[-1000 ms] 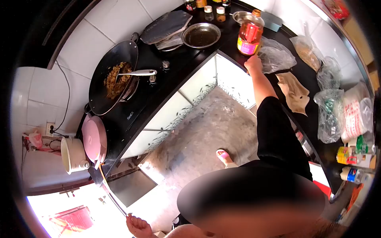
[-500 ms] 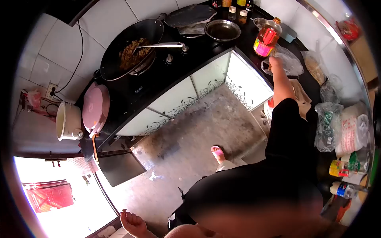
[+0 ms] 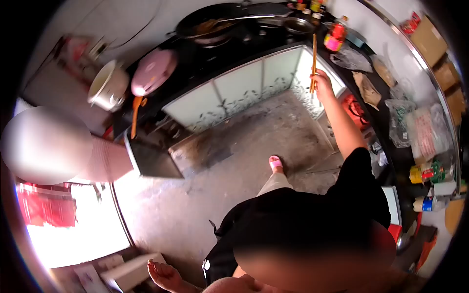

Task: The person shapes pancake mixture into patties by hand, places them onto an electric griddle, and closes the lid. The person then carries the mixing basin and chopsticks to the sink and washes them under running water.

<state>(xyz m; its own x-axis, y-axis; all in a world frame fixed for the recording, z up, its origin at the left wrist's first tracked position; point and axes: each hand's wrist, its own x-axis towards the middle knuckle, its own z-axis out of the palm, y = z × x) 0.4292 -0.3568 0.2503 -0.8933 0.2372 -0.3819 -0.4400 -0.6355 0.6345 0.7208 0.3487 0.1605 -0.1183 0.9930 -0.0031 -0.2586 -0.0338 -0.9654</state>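
My right hand [image 3: 321, 84] grips a pair of wooden chopsticks [image 3: 314, 56], which point up in front of the counter corner. Beyond it a bottle of reddish oil [image 3: 335, 35] stands on the black counter [image 3: 361, 100]. My left hand [image 3: 163, 274] is at the lower left, fingers curled, with a small thing at the fingertips too small to make out. A black wok [image 3: 232, 14] with brown food and a metal spatula sits on the stove at the back. Near the counter corner is a metal dish [image 3: 297, 24].
A pink lid or pan [image 3: 154, 72] and a cream pot [image 3: 108, 85] stand at the left. Plastic bags [image 3: 427, 129] and bottles line the right counter. A cabinet door [image 3: 154, 156] stands out at lower left, near a person's patterned sleeve [image 3: 105, 158].
My right hand has come away from the oil bottle and now shows chopsticks. Another person has appeared at the left. The view has turned and shifted.
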